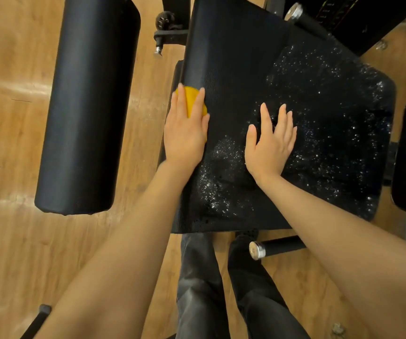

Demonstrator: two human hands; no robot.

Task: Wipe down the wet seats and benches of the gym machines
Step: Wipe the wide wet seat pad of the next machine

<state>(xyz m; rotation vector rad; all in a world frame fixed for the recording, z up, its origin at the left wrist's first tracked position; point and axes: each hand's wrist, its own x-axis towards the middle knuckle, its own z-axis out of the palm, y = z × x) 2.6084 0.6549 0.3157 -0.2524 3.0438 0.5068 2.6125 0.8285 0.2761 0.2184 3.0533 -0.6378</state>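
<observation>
Nearest the camera, dark trouser legs (202, 285) stand on a wooden floor (9, 143), with a chrome-capped black handle (274, 247) poking out just beside them under the front edge of the seat. Above them lies the black padded seat (319, 99), its right half and front middle speckled with white water droplets, its left strip looking dull and dry. The left hand (185, 133) lies flat at the seat's left edge, fingers straight and slightly spread, pressing down on a yellow cloth (192, 99) that shows between and beyond the fingers. The right hand (270, 145) rests flat on the wet middle of the seat, fingers straight and fanned apart, holding nothing. To the left, apart from the seat, a long black roller pad (87, 101) stretches away over the floor. At the far end, black frame parts and a second chrome-tipped handle (295, 12) sit behind the seat.
</observation>
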